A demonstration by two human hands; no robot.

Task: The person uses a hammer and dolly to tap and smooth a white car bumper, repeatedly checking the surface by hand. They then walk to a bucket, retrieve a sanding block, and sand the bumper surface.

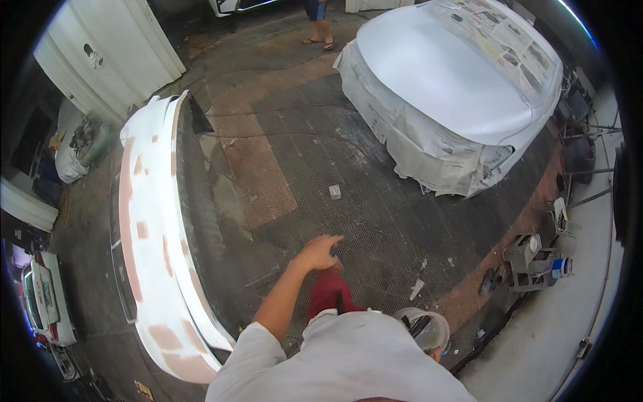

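My left hand [317, 254] is out in front of my body, its fingers reaching to the right with the index finger stretched. A small dark blue patch shows under the fingers, and I cannot tell whether it is held or lies behind. At my right side is a whitish bucket [440, 326] with black items [420, 326] in it, too hidden to name. Only a few fingers of my right hand [437, 353] show, closed at the bucket's near rim. To the left stands a long white bumper [153, 221] with brownish-pink patches.
A white car [435, 63], masked with newspaper and sheeting, stands ahead right. A thin red hose [295, 132] crosses the floor. Stools [529, 258] with cans line the right wall. Another person's legs [321, 30] are at the back. White panels [114, 53] stand far left.
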